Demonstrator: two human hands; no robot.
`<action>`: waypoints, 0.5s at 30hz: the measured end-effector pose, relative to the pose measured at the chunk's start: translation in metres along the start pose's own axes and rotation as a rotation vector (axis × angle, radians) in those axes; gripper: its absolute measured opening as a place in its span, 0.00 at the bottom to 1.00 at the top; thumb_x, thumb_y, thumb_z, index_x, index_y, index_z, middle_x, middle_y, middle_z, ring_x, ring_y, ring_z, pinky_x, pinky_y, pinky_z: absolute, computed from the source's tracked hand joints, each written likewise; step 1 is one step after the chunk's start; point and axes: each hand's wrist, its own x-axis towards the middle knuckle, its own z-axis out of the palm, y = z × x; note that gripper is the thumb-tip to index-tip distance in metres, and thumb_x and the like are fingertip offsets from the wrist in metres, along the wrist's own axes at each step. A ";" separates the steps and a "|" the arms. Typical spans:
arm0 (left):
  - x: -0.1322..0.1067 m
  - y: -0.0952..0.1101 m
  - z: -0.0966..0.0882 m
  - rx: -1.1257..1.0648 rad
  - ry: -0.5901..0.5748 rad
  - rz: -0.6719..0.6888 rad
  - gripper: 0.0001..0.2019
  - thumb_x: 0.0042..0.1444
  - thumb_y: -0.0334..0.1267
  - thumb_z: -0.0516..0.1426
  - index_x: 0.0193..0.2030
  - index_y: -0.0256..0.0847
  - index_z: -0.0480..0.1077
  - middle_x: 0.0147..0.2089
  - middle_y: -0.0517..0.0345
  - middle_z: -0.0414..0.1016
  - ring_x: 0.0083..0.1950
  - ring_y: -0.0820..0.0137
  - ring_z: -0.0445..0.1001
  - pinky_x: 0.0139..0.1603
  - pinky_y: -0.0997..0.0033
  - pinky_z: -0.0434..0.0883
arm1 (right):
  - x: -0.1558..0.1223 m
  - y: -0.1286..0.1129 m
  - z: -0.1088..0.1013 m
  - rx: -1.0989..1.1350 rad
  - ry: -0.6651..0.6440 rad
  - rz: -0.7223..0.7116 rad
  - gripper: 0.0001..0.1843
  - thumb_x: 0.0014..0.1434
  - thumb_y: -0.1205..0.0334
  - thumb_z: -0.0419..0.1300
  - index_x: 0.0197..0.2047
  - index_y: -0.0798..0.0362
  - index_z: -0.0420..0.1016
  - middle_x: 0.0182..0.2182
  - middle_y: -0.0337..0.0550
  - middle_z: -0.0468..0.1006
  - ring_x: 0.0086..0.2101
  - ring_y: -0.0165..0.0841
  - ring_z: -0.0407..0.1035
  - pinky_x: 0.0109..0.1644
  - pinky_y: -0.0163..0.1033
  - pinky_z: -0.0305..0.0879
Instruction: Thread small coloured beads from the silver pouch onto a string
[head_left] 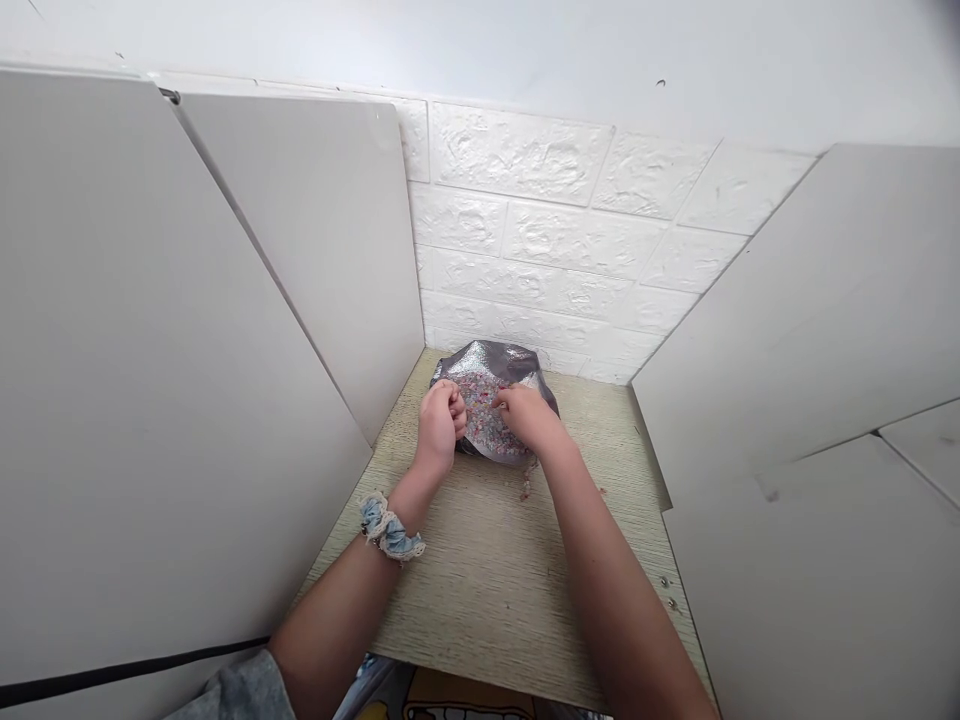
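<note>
Left hand (441, 420) curled shut, fingertips pressed together over beads (486, 398); silver bag (495, 362) laid open at tabletop (480, 590) far edge; right hand (529, 415) sunk in beads, grip hidden. Bead-picking judged underway; fine pinch needed

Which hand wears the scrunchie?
The left hand: a blue lace-edged scrunchie circles its wrist, while the right hand has a bare wrist.

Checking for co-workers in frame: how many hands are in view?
2. The left hand, a blue scrunchie on its wrist, and the right hand, both on the bead-filled silvery bag at the far end of the table. No others show.
</note>
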 end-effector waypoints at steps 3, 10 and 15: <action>-0.002 0.001 0.002 0.031 0.004 -0.004 0.07 0.44 0.35 0.46 0.21 0.40 0.48 0.16 0.70 0.43 0.13 0.84 0.41 0.12 0.82 0.39 | 0.000 -0.006 0.004 -0.030 0.019 0.004 0.15 0.55 0.67 0.45 0.39 0.51 0.71 0.38 0.47 0.69 0.39 0.33 0.64 0.39 0.34 0.56; -0.005 0.003 0.005 0.074 -0.004 0.010 0.07 0.44 0.34 0.47 0.21 0.39 0.49 0.16 0.70 0.43 0.14 0.84 0.41 0.13 0.82 0.41 | 0.002 -0.012 0.010 -0.118 -0.006 0.000 0.15 0.57 0.66 0.43 0.36 0.53 0.70 0.36 0.48 0.69 0.37 0.34 0.66 0.36 0.35 0.58; -0.004 0.002 0.004 0.099 -0.003 0.028 0.06 0.46 0.35 0.47 0.22 0.39 0.53 0.14 0.70 0.43 0.13 0.84 0.41 0.12 0.82 0.42 | 0.002 -0.012 0.012 -0.145 0.011 -0.002 0.14 0.57 0.64 0.44 0.35 0.53 0.70 0.36 0.48 0.70 0.36 0.34 0.66 0.36 0.36 0.59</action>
